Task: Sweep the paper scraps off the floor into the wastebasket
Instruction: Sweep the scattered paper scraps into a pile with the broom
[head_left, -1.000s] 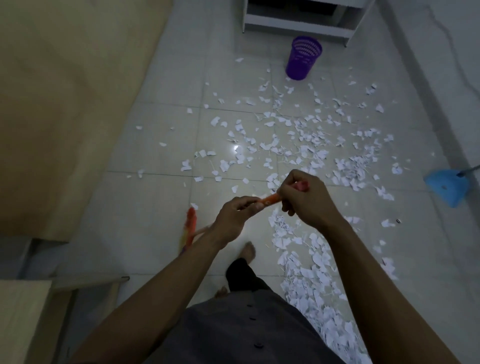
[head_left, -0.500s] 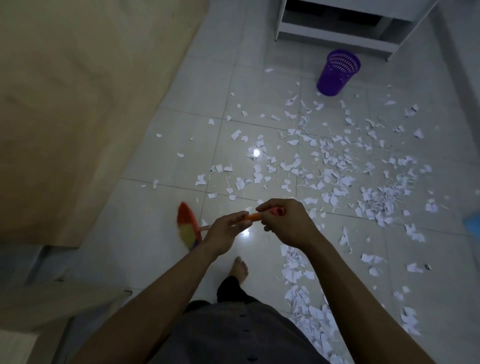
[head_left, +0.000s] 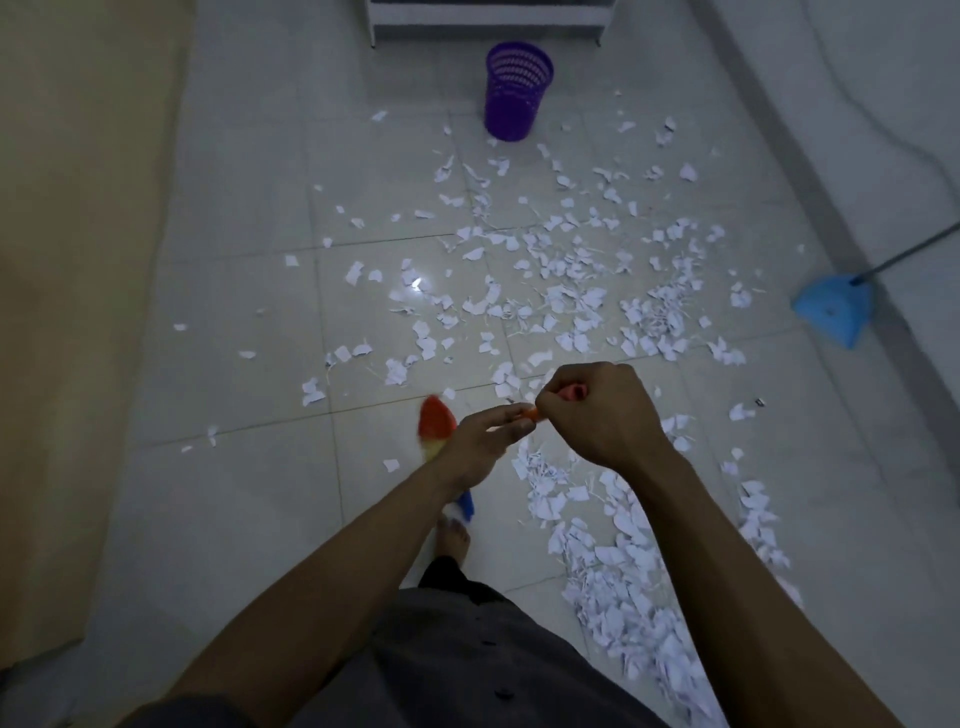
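Paper scraps (head_left: 582, 301) strewn on tiles, right hand (head_left: 602, 415) fisted round broom handle (head_left: 530, 413) top, left hand (head_left: 478, 441) pinching it lower

Both the left hand (head_left: 480, 441) and the right hand (head_left: 597, 415) grip the broom (head_left: 439, 426) handle above paper scraps (head_left: 571, 291); the wastebasket (head_left: 517, 91) stands well apart.

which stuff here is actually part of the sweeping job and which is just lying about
For the job: orange-handled broom with multicoloured bristles, gripped by left hand and right hand; torn white paper scraps; purple mesh wastebasket; blue plastic dustpan, probably needed later.
Just lying about: white shelf unit behind the wastebasket; beige wooden panel on the left.
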